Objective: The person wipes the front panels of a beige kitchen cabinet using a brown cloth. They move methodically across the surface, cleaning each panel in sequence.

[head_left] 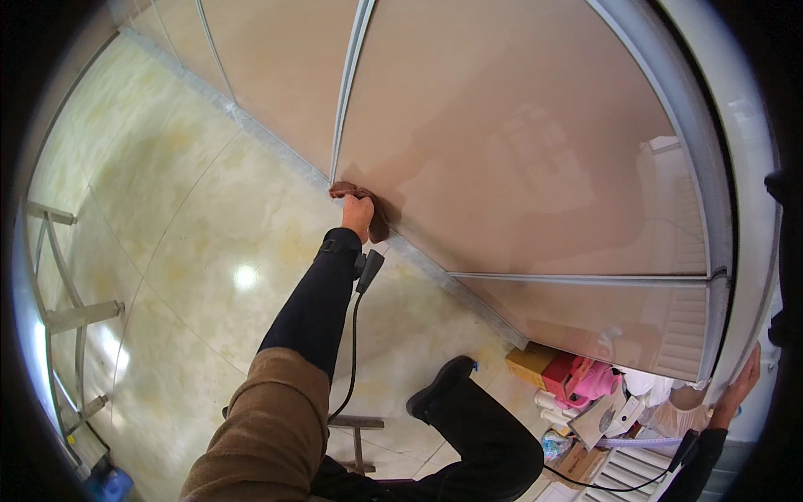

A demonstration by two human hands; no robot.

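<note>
My left hand (358,215) is closed on a brown cloth (378,219). It presses the cloth against the foot of a glossy beige cabinet front (535,192), where a metal strip separates two panels just above the floor. Part of the cloth bunches out on either side of my fingers. At the far right, my right hand (740,386) grips the white counter edge (757,192); its fingers show only in part.
Wooden stool legs (84,316) stand at the left. Another wooden piece (358,423) lies by my leg. Boxes (556,368), a pink item (598,381) and bags crowd the floor at lower right. Black cables (355,351) hang from both wrists.
</note>
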